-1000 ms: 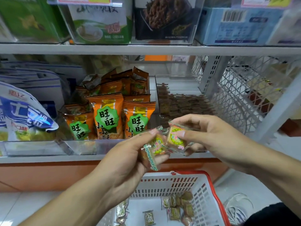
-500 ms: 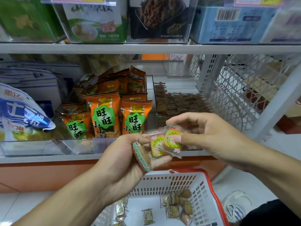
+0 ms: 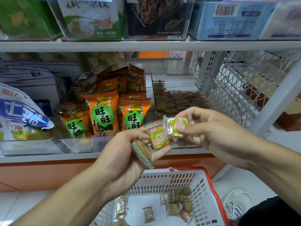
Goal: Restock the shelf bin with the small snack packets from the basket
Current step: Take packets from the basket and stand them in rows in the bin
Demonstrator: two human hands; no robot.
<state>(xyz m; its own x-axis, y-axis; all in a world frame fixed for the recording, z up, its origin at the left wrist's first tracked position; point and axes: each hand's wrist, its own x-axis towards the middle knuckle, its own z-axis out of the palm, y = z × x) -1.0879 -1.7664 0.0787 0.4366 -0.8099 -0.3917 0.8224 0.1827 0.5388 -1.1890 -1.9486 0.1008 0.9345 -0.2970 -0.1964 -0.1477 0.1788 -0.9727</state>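
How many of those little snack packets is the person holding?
3 visible: two in the left hand, one face-up, one edge-on; one pinched by the right hand. More may be hidden.

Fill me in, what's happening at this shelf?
A person is restocking. The left hand holds a few small clear-wrapped snack packets; the right hand pinches another packet with a green ring print beside them. Both hover in front of the clear shelf bin of small brown packets. Below, the white plastic basket with a red rim holds more loose packets.
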